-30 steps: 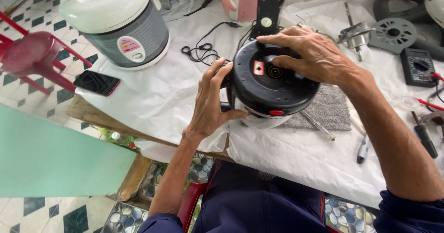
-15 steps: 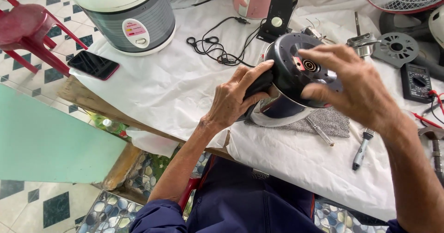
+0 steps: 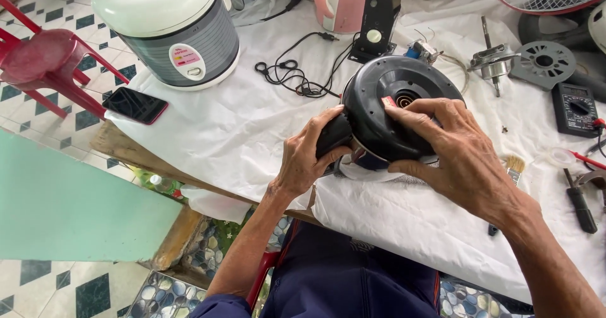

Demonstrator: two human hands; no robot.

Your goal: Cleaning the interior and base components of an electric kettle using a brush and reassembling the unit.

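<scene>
- Head view looks down on a white-covered worktop [image 3: 208, 135], where both hands grip a round black appliance base [image 3: 385, 103], tilted with its underside facing up.
- Left hand [image 3: 309, 157] is wrapped around the black handle at the base's 8 o'clock edge.
- Right hand [image 3: 457, 157] is spread over the base from 4 o'clock, fingers [image 3: 416, 106] reaching near the central coil (a small red label sits just beside them).
- At 10 o'clock stands a white and grey rice cooker [image 3: 173, 31]; a phone [image 3: 134, 105] lies at 9 o'clock near the worktop's edge.
- At 3 o'clock lie a multimeter [image 3: 574, 108] and a paintbrush [image 3: 512, 166].
</scene>
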